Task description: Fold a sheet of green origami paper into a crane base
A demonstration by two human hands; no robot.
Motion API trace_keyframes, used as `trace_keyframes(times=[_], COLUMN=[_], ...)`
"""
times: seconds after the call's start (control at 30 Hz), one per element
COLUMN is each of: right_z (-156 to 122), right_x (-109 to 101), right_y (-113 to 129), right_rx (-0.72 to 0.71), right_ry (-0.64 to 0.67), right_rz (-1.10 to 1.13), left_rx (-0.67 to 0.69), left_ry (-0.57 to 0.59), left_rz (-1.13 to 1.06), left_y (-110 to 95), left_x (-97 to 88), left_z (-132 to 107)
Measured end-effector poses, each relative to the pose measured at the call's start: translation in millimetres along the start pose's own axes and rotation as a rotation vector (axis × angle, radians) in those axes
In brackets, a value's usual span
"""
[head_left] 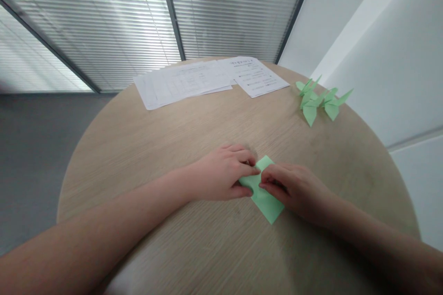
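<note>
A folded piece of pale green paper (272, 207) lies on the wooden table in front of me, set at a slant with a corner pointing towards me. My left hand (226, 173) rests at its left side, thumb and fingers apart, the fingertips on the paper. From the right, my right hand (294, 189) pinches at the middle of the paper with thumb and forefinger. The exact fold between the fingertips is hidden. Farther back on the right, several folded green paper cranes (310, 106) stand close together.
Printed white sheets (187, 83) overlap along the far side of the round table (138, 147). Behind it are windows with blinds (235, 14). A white wall (391, 64) rises close to the table's right edge, and grey floor (38, 161) shows on the left.
</note>
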State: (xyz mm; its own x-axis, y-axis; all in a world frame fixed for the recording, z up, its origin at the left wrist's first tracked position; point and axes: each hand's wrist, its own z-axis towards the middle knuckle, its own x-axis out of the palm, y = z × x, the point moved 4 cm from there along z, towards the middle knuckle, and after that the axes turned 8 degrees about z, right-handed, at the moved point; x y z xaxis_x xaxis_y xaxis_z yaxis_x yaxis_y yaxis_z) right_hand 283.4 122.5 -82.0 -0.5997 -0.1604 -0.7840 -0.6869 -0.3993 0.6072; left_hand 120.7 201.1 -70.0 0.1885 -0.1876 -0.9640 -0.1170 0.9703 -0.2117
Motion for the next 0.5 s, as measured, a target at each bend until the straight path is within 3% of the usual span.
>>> trace_keyframes(times=[0.27, 0.5], right_z=[-1, -9], right_x=[5, -7], right_y=[4, 1], right_rx=[-0.049, 0.179], right_ry=[-0.074, 0.09], right_rz=[-0.03, 0.101], left_rx=[-0.136, -0.146], left_ry=[-0.037, -0.019], left_rz=[-0.032, 0.006], left_y=[-1, -6], left_x=[7.5, 7.3], left_z=[3, 4])
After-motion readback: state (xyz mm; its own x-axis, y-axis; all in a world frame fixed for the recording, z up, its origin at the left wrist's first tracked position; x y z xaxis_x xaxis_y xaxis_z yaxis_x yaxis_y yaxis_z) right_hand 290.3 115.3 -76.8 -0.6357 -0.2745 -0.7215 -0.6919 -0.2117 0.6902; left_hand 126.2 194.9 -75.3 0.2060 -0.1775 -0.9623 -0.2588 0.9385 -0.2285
